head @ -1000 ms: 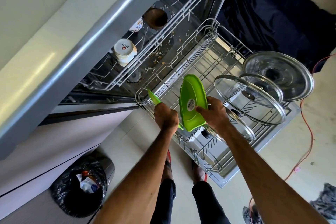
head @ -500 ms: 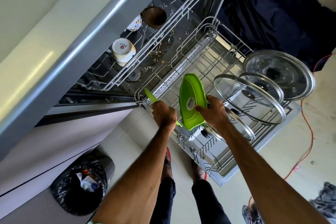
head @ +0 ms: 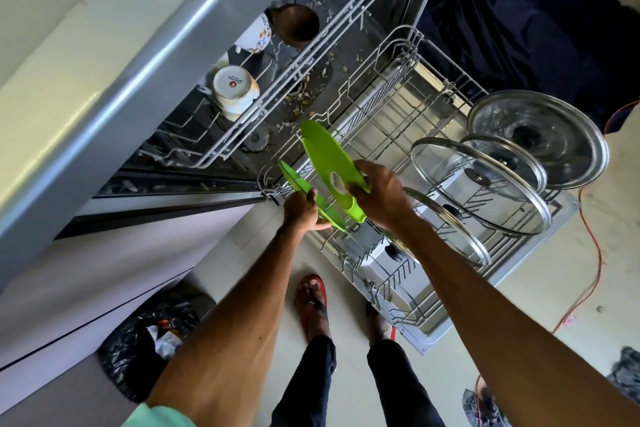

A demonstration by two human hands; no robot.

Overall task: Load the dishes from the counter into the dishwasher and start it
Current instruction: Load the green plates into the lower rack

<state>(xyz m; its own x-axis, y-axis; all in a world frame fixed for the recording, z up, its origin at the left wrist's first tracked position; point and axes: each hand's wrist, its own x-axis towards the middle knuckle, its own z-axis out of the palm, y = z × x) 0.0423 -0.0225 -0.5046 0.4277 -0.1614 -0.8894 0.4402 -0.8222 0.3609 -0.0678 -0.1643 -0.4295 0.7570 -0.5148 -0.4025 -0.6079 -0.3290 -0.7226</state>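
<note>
Your right hand (head: 377,199) pinches the big green plate (head: 327,156) near its lower end, thumb on the stickered face & fingers curled behind. Your left hand (head: 303,210) grips the small green plate (head: 301,187) by its near edge. Both plates stand tilted on edge, close together, over the front-left corner of the lower rack (head: 403,45). Can't tell if either sits btw the tines yet.

Risks from here, as I judge them:
- The big plate is held low w/ most of it sticking out past the grip, so a loose pinch could let it swing down onto the small one.
- Both look like light plastic. If not wedged btw tines they'd prob. tip flat or flip in the wash.
- The nearest glass lid (head: 446,218) leans just beside your right wrist. Pull back wide & you could knock it into the other lids.
</note>
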